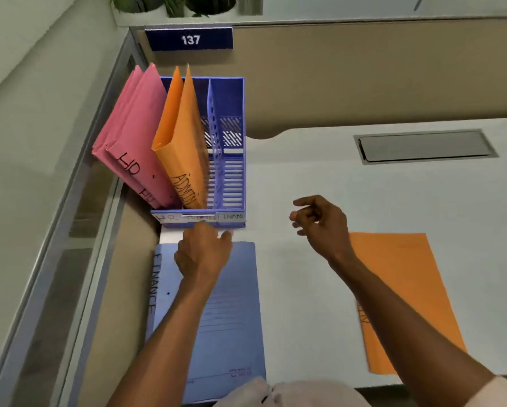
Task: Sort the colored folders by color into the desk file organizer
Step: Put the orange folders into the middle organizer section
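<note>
A: What's at the far left?

B: Pink folders point(135, 142), marked HR, lean leftward out of the left slot of the blue organizer point(231, 183). Just right of them, orange folders point(184, 154) marked ADMIN stand tilted in the middle slot. The right slot holds nothing I can see. Labels point(201, 217) along the front edge read HR, something blurred, and FINANC.

A: And the hands?

B: The left hand point(202, 254) reaches to the organizer's front edge, fingertips at the labels, thumb spread to the right. Its fingers are bent downward; I cannot tell whether they pinch anything. Beneath that hand and forearm, a blue folder point(231, 312) marked FINANCE lies flat on the desk point(320, 177), just in front of the organizer.

A: Further right?

B: The right hand point(320, 224) hovers above the desk, fingers loosely curled, holding nothing. Behind its wrist and forearm an orange sheet folder point(405, 289) lies flat, well apart from the organizer. A grey hatch point(425, 146) sits in the desk further back.
</note>
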### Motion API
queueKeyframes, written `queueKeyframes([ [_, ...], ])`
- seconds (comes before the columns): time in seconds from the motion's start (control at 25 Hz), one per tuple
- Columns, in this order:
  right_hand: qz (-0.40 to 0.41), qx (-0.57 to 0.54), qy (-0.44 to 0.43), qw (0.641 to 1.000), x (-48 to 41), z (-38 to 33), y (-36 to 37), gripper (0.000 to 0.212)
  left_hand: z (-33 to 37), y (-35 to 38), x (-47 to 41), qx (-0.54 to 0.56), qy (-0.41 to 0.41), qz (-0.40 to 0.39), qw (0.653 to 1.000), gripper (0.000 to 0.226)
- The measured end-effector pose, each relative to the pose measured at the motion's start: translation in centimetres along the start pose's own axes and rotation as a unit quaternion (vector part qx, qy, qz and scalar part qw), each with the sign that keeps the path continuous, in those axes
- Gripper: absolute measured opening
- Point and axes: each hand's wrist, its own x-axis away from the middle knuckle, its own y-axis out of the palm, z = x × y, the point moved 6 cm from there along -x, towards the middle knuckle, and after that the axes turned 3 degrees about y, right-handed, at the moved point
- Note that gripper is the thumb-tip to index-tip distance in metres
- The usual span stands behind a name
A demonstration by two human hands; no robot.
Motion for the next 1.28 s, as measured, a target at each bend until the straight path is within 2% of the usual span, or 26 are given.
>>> queueKeyframes([
  [0.2,0.009,0.108,0.084,0.991,8.0,13.1,-8.9,0.019,4.3,10.0,7.4,-0.041,0.068,-0.185,0.979,0.04],
  [0.48,0.118,0.121,0.256,0.952,14.1,24.6,-21.7,0.02,11.0,21.3,16.4,-0.085,0.15,-0.313,0.934,0.046],
  [0.8,0.163,0.189,0.293,0.923,15.0,29.5,-28.8,0.043,13.2,28.1,21.4,-0.06,0.13,-0.332,0.932,0.045],
  [1.0,0.167,0.22,0.304,0.912,15.0,31.6,-30.2,0.058,13.2,29.1,23.0,0.002,0.101,-0.338,0.936,0.035],
  [1.16,0.153,0.25,0.307,0.905,15.0,32.2,-30.0,0.063,12.8,29.7,24.8,0.095,0.027,-0.367,0.925,0.029],
  [1.28,0.136,0.212,0.317,0.915,14.8,32.6,-29.9,0.063,12.5,29.7,26.0,0.139,-0.007,-0.374,0.917,0.027],
])
